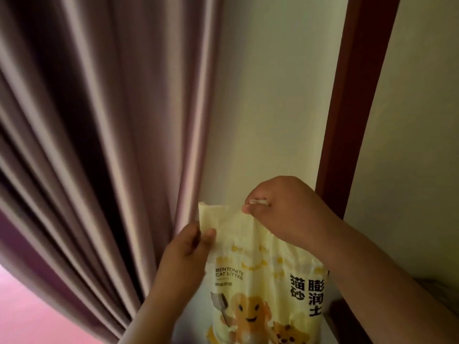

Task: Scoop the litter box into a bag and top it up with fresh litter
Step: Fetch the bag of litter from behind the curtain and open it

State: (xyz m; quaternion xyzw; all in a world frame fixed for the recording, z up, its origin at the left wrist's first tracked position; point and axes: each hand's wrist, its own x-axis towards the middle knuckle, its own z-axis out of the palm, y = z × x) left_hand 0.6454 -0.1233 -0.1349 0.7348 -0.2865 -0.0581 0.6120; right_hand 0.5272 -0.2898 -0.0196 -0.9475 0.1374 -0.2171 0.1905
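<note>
Before pleated curtain (87, 145), left hand (183, 254) and right hand (280, 209) pinch crinkly yellow litter bag (260, 281).

Mauve curtain (87, 145) beside cream wall (273, 95)

The litter bag (263, 281) is standing upright low in the middle, in front of the wall (273, 108). The left hand (183, 254) is pinching its top edge on the left side, and the right hand (280, 207) is pinching the top edge further right and higher. The curtain (99, 120) is hanging to the left, beside the wall. The door frame (355, 100) is running up behind the right hand, to the right of the bag
</note>
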